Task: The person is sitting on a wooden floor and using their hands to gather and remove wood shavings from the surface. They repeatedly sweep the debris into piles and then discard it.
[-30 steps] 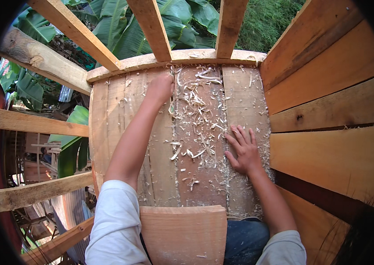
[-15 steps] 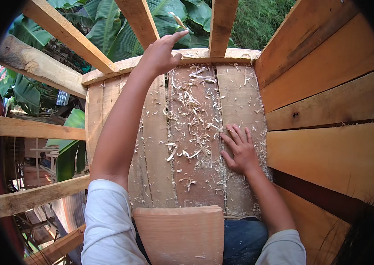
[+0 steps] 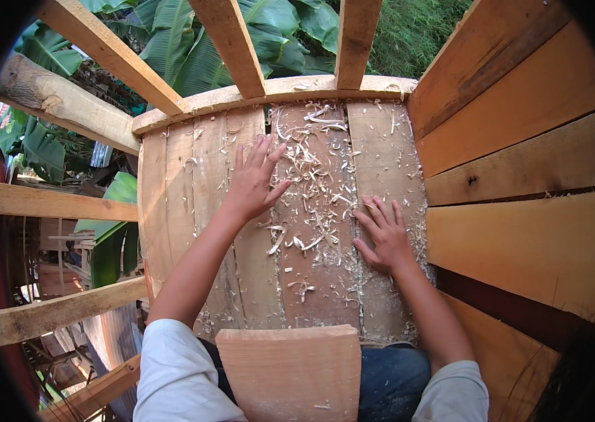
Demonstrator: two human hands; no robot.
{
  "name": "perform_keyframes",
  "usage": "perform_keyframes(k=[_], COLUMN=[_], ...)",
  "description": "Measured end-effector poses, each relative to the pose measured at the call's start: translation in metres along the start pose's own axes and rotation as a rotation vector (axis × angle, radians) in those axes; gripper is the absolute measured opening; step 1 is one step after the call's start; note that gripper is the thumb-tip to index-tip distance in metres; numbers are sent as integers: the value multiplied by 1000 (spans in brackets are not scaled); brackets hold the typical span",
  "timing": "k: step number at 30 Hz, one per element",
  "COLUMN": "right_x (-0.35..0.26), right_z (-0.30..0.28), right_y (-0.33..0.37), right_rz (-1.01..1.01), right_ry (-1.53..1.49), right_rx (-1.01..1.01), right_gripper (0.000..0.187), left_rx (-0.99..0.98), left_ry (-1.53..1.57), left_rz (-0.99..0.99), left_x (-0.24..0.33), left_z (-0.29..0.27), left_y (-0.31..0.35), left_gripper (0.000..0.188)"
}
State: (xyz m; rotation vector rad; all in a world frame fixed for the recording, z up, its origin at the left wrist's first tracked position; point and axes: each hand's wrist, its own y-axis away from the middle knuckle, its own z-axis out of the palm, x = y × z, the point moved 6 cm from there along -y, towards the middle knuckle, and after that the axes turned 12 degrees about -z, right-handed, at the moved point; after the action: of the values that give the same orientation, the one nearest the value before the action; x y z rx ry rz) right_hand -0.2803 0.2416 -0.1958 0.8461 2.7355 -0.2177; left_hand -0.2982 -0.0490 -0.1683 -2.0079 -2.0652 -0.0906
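My left hand (image 3: 252,184) is over the plank floor (image 3: 251,281), fingers spread and nothing in them. It is beside the thickest scatter of curled wood shavings (image 3: 304,158); I cannot tell whether it touches the planks. Farther right and nearer, my right hand (image 3: 387,243) rests on a plank, palm down with its fingers apart. Fine shavings and dust lie around it. A smooth, pale wooden board (image 3: 289,373) leans across my lap, a small shaving on its face, away from both hands.
Upright slats (image 3: 230,49) rise from the curved edge rail (image 3: 241,100) at the far side. Rails and a round log (image 3: 65,105) border the left. A plank wall (image 3: 522,183) closes the right side. Banana leaves (image 3: 178,49) grow beyond the slats.
My left hand has come back from beyond the far rail to over the planks. A pale sliver near its fingertip is no longer in view. My right hand has stayed in place.
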Motion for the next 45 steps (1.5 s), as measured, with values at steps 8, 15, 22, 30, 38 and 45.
perform_keyframes(k=[8,15,22,30,38,45], right_x=[4,36,-4,-106,-122,-106], right_z=[21,10,27,24,55,11], right_y=[-84,-216,-219,-94,-42,-85], right_rz=[116,27,-179,-268,-431,-98], right_ry=[48,81,30,-112,65,-296], right_rx=[62,301,42,-154,-18,-27], right_gripper=[130,132,81,87,38,22], left_rx=[-16,-71,-23,7,4,-1], left_ry=[16,-28,-15,-28,-5,5], left_rz=[-357,-339,-368,-395,-382,-383], left_x=[-97,-90,-97,-98,-93,-93], left_z=[-9,-14,-9,-11,-14,-12], left_y=[144,158,162,166,159,160], left_gripper=[85,83,77,76,75,75])
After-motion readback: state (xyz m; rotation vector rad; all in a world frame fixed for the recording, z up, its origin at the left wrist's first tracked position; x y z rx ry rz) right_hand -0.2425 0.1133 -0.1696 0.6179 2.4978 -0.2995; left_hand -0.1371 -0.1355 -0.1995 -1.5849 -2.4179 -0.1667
